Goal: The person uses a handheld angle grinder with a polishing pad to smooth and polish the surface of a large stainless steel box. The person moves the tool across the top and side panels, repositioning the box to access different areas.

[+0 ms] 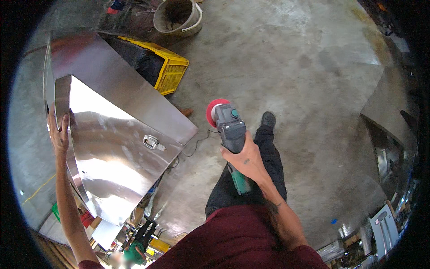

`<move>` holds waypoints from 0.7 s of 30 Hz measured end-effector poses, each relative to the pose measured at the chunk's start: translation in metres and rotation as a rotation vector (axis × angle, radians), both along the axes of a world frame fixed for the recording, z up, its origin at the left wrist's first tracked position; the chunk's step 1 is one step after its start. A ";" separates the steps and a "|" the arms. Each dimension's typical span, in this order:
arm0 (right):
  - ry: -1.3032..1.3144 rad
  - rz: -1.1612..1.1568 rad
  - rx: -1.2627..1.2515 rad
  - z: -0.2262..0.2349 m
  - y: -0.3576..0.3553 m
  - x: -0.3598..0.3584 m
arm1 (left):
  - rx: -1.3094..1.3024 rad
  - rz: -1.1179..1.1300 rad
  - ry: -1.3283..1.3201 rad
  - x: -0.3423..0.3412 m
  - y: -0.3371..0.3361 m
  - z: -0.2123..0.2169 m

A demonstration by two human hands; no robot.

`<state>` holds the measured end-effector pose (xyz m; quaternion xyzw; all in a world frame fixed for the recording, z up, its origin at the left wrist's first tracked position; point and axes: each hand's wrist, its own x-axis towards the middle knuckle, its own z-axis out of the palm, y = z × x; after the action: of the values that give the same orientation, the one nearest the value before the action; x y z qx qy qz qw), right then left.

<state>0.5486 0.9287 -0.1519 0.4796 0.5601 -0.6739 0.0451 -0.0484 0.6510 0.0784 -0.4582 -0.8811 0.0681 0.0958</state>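
My right hand point(248, 159) is wrapped round the body of a grey and green angle grinder point(233, 134), held out in front of my legs. The grinder's red disc point(209, 113) is at its far end, apart from any metal. At the far left, my left hand point(58, 134) grips the raised edge of a shiny sheet-metal panel point(112, 119), its thumb on the near side and its fingers along the edge. A metal latch handle point(152, 142) is set in this panel. Behind it lies a larger, duller metal sheet point(134, 80).
A yellow crate point(172, 71) lies on its side beyond the sheet, with a grey bucket point(179, 20) behind. A dark cord point(197, 145) runs along the concrete floor. Metal structures point(389, 107) stand at the right. Another person point(134, 253) in green is at the lower left.
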 end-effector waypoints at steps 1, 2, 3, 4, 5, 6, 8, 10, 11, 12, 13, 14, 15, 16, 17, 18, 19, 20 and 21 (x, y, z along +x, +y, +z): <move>0.029 -0.016 0.010 0.005 0.002 0.002 | -0.017 -0.030 0.033 -0.003 -0.003 0.001; 0.034 -0.005 0.002 0.009 0.005 0.003 | -0.037 -0.057 0.069 -0.006 -0.009 0.003; 0.040 0.008 -0.005 0.014 0.008 0.005 | -0.057 -0.084 0.106 -0.009 -0.015 0.007; 0.037 0.014 -0.010 0.019 0.011 0.006 | -0.058 -0.072 0.083 -0.005 -0.009 0.006; 0.053 0.012 -0.014 0.023 0.013 0.007 | -0.045 -0.071 0.068 -0.002 -0.005 0.004; 0.069 0.011 -0.018 0.027 0.013 0.007 | -0.031 -0.068 0.053 0.000 0.000 0.002; 0.090 0.023 -0.032 0.034 0.014 0.008 | -0.057 -0.069 0.081 0.000 -0.003 0.005; 0.145 0.026 -0.037 0.045 0.018 0.007 | -0.023 -0.027 0.017 0.004 -0.004 0.006; 0.169 0.027 -0.037 0.050 0.018 0.007 | -0.004 0.001 -0.017 0.005 -0.003 0.006; 0.185 0.040 -0.056 0.052 0.016 0.007 | 0.014 0.028 -0.049 0.006 -0.001 0.007; 0.183 0.060 -0.058 0.057 0.017 0.008 | 0.028 0.031 -0.069 0.008 0.001 0.007; 0.181 0.081 -0.060 0.066 0.020 0.007 | 0.042 0.034 -0.089 0.011 0.003 0.006; 0.178 0.101 -0.061 0.072 0.020 0.007 | 0.056 0.037 -0.110 0.013 0.005 0.005; 0.184 0.112 -0.043 0.076 0.020 0.007 | 0.073 0.061 -0.127 0.014 0.004 0.004; 0.189 0.123 -0.024 0.079 0.019 0.007 | 0.091 0.085 -0.144 0.015 0.004 0.003; 0.194 0.134 -0.006 0.082 0.018 0.008 | 0.109 0.109 -0.162 0.016 0.004 0.003; 0.208 0.138 -0.006 0.083 0.017 0.008 | 0.066 0.069 -0.108 0.014 0.004 0.004; 0.221 0.142 -0.005 0.084 0.016 0.008 | 0.022 0.028 -0.054 0.011 0.004 0.006; 0.234 0.146 -0.005 0.085 0.016 0.008 | -0.022 -0.012 -0.001 0.009 0.004 0.007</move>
<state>0.5562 0.9447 -0.0669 0.3554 0.5934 -0.7216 0.0297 -0.0391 0.6552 0.0859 -0.4647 -0.8774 0.0768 0.0909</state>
